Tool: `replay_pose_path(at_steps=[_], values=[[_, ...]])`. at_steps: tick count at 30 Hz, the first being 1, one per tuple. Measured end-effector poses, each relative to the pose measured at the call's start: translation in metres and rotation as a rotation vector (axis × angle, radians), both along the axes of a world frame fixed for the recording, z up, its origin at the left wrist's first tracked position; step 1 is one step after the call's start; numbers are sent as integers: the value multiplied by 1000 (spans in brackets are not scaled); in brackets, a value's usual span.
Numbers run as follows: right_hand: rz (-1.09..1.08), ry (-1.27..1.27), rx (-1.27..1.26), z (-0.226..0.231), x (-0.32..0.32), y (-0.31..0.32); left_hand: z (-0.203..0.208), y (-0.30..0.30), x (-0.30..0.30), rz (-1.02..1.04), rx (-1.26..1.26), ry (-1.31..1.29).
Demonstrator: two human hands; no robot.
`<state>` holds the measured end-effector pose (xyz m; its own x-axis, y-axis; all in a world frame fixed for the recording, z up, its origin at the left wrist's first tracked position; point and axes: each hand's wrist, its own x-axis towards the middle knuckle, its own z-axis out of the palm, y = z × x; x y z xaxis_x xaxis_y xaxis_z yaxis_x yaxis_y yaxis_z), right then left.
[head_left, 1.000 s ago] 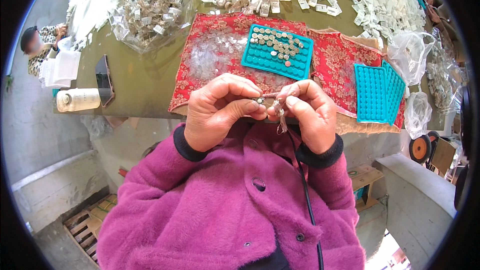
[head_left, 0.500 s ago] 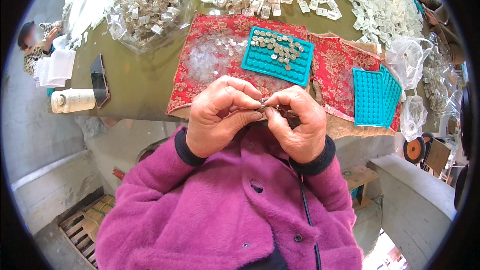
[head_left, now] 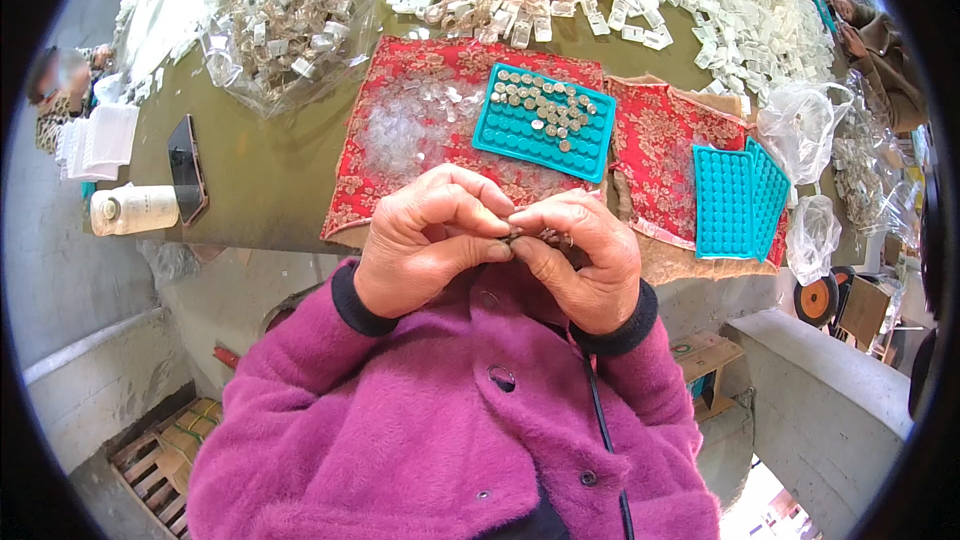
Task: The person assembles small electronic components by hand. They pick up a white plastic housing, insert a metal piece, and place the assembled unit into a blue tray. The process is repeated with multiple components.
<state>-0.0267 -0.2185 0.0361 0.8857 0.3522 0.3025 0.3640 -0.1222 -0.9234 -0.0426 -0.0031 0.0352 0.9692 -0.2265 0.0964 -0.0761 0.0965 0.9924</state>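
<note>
My left hand (head_left: 425, 240) and my right hand (head_left: 590, 255) meet in front of my chest, just off the near edge of the table. Their thumbs and forefingers pinch together at something tiny, mostly hidden by the fingertips. Brownish thin bits show under the curled fingers of the right hand; their kind cannot be told. Beyond the hands, a teal tray with round pockets (head_left: 500, 138) lies on a red floral cloth (head_left: 350, 185). Several small round metal discs (head_left: 545, 103) sit in its far part. Loose clear plastic bits (head_left: 400, 135) are heaped left of the tray.
Two more teal trays (head_left: 725, 202) overlap at the right, beside clear plastic bags (head_left: 812, 230). Small white plastic pieces (head_left: 740, 30) pile along the back. A clear bag of wired pieces (head_left: 295, 25), a phone (head_left: 186, 170) and a bottle (head_left: 140, 210) are at the left.
The whole view has shifted slightly. Both hands stay together at the same spot, their fingertips a little closer around the small thing.
</note>
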Motion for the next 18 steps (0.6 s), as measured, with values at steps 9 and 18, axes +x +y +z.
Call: replay_pose_path(at_steps=[9, 18], values=[[-9, -90, -75, 4, 5, -3, 2, 7, 10, -110, 23, 84], [-51, 105, 105, -17, 8, 8, 10, 11, 32, -115, -67, 185]])
